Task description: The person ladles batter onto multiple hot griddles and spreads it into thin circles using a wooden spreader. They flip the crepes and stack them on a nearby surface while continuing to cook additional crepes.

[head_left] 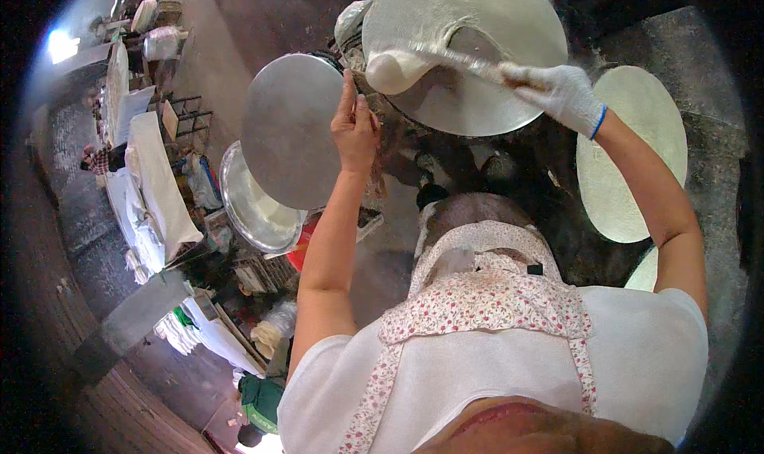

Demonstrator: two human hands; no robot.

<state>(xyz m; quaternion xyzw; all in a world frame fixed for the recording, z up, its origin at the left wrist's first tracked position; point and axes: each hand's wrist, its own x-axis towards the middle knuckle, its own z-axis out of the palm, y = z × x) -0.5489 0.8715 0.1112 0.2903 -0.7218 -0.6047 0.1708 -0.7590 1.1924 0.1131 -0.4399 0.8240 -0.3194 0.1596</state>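
Observation:
In my gloved right hand point(557, 92) is a long, thin, pale flat scraper point(454, 58); the white glove has a blue cuff. The scraper lies over a round metal plate point(469, 108) at the top. A thin white batter-like sheet point(477, 4) covers the plate's far part, and its near edge is folded into a rounded lump point(390, 74). Bare metal shows below the fold. My bare left hand point(356, 132) is at the right edge of a smooth grey disc point(290, 132), index finger and thumb stretched upward. Its other fingers are mostly hidden; I see nothing in it.
A shiny metal basin point(235, 183) with pale contents sits partly under the grey disc, beside a red container point(302, 247). To the right is a pale oval sheet point(633, 155). Cloth-covered tables point(155, 183) stand at left. Two other people are at far left and lower left.

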